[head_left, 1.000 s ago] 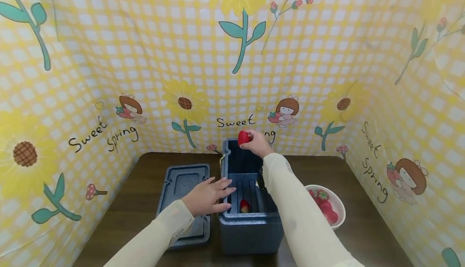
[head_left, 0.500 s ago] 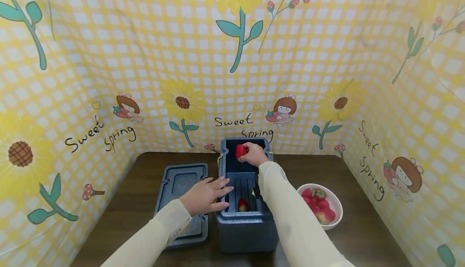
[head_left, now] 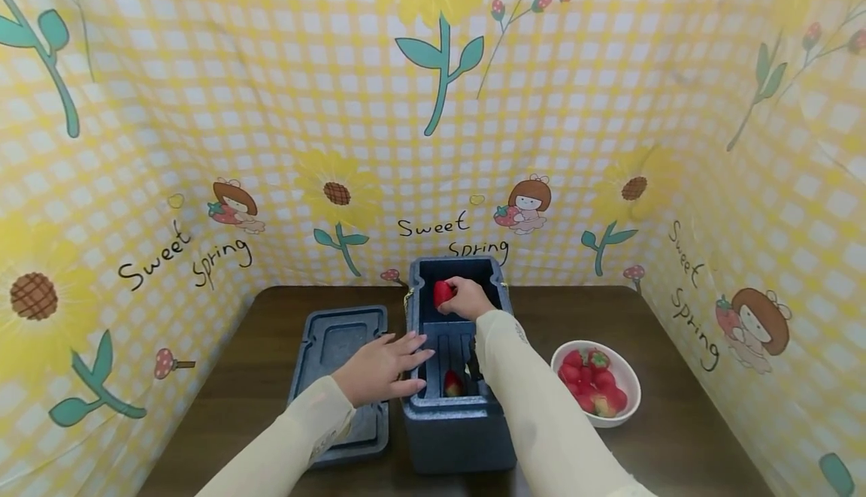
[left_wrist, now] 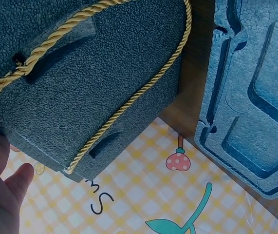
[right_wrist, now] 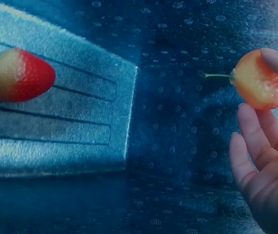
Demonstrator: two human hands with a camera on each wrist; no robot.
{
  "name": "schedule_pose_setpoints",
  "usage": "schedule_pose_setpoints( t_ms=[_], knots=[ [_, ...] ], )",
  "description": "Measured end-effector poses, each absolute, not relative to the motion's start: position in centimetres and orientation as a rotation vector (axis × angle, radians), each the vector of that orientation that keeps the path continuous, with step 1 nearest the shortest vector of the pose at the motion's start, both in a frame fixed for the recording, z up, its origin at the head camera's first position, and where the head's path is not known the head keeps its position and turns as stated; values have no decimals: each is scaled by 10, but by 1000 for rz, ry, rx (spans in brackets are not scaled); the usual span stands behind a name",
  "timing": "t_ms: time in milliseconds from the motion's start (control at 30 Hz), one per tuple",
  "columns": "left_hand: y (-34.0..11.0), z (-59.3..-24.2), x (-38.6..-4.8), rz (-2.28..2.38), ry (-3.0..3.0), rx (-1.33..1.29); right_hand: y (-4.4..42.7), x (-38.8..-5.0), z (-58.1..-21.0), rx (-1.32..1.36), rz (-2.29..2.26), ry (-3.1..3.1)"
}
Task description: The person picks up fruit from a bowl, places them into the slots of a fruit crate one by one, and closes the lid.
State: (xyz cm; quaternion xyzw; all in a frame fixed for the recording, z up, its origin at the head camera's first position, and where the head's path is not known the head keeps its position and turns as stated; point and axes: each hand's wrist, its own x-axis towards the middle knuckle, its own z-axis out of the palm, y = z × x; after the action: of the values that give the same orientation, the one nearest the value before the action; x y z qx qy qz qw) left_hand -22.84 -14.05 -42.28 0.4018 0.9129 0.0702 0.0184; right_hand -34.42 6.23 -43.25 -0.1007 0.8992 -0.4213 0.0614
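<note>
1. I judge this the placing step: my right hand (head_left: 470, 298) pinches a plump, dimpled strawberry (right_wrist: 254, 87) with a thin green stem at the deep end of the pebbly-textured foam box (head_left: 460, 440); I can't tell how low it hangs.
2. Next, I think, calls for lowering it before my fingers part.
3. My left hand (head_left: 379, 369) is spread at the rim.
4. A glossy second strawberry (right_wrist: 24, 75) lies on the grooved ledge (right_wrist: 90, 112).
</note>
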Motion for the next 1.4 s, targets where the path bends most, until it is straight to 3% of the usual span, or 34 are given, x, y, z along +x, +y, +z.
schedule_pose_setpoints(
  t_ms=[933, 1400],
  knots=[
    [-136, -421, -226, 258, 2827, 1270, 67, -350, -437, -79, -1360, 2753],
    [-136, -425, -230, 260, 2835, 1274, 90, -352, -369, -239, -1367, 2560]
  ],
)
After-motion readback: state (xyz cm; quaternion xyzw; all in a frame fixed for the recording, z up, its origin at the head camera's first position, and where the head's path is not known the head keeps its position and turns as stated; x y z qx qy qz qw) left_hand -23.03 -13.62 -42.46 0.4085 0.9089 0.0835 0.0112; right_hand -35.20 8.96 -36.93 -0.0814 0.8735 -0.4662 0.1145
